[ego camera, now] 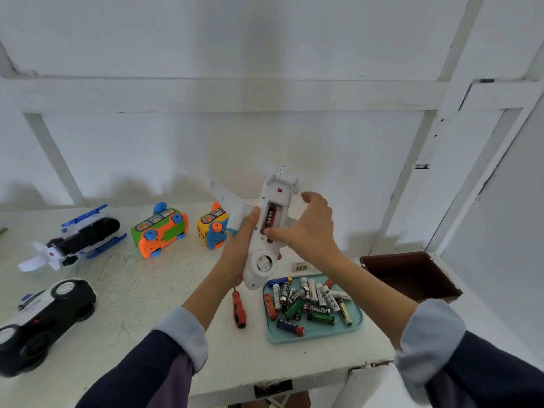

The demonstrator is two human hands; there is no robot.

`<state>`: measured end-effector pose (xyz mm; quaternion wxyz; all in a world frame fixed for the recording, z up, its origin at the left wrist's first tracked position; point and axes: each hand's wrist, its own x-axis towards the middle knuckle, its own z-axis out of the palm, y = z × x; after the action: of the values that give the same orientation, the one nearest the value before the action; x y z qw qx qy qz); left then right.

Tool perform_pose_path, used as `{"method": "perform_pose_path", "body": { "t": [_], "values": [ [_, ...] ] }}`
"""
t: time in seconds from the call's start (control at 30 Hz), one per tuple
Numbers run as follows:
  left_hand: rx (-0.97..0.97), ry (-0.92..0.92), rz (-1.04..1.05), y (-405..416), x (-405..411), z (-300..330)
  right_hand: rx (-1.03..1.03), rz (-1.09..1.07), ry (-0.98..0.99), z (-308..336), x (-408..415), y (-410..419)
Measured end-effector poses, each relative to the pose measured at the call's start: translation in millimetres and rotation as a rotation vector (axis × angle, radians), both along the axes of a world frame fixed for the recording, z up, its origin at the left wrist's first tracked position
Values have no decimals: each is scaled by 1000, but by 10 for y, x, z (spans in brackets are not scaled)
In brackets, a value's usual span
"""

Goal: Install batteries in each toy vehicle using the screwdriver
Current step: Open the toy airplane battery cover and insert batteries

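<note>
Head view, left hand (240,245): I see it raised over the table's (141,295) middle, fingers wrapped round the upturned toy plane (265,231).
Right hand (306,228): thumb presses the battery (270,219) in the open compartment, fingers spread.
Screwdriver (239,309): lying near the front edge.

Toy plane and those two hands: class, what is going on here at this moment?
A person holds a white toy plane belly-up above the table. The left hand grips its body, and the right hand presses a thumb on a red battery in the open compartment. The screwdriver lies unused on the table beside a tray of loose batteries. A helicopter, two buses and a police car wait on the left.
</note>
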<state>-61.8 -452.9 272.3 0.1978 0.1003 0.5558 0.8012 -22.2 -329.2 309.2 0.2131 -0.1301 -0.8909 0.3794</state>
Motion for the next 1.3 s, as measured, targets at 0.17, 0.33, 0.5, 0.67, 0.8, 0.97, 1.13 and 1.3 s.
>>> {"method": "perform_pose_path", "body": {
  "t": [0.17, 0.33, 0.5, 0.67, 0.8, 0.97, 1.13, 1.3],
  "values": [
    [-33, 13, -11, -7, 4, 50, -162, 110, -88, 33, -25, 30],
    [-82, 8, -17, -38, 31, 63, -220, 196, -164, 102, -13, 51],
    [-92, 61, -49, -13, 81, 87, -413, 232, -174, 136, -30, 143],
    [-86, 52, -50, 10, 59, 64, -449, 240, -183, 126, -53, 185],
    [-138, 83, -31, 11, 7, 21, -437, 286, -163, 85, -48, 189],
    [-123, 96, 21, -41, -91, 51, -211, 336, -139, 62, -15, 335],
    [-118, 76, 73, -193, -220, 90, 18, 210, 182, -112, 189, 587],
    [-144, 72, 76, -190, -227, 68, 341, 387, -507, -411, 368, 816]
  ]
}}
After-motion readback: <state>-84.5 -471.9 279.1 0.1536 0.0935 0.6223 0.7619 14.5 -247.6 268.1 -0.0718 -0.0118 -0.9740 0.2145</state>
